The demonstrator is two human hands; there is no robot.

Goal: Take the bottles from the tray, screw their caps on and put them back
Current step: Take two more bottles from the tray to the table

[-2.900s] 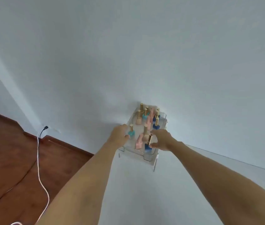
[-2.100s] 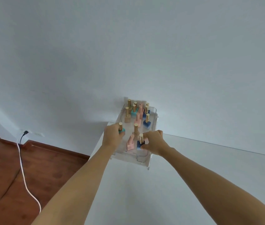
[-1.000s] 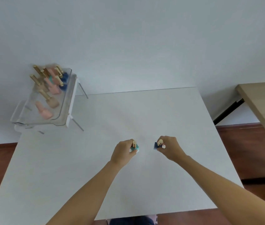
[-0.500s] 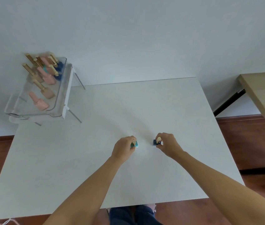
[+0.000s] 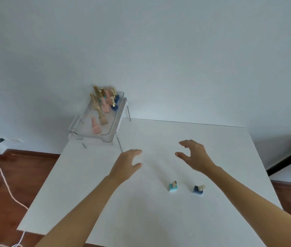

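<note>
On the white table (image 5: 141, 220), teal bottle (image 5: 173, 187) and blue bottle (image 5: 198, 189) stand unlabelled; left hand (image 5: 126, 166) and right hand (image 5: 194, 155) hover spread, empty.

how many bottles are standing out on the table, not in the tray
2. A teal bottle and a dark blue bottle stand side by side on the white table, nearer the camera than both open hands. The rest crowd the clear tray.

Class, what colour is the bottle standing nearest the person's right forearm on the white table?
Dark blue bottle, seen in the head view.
</note>
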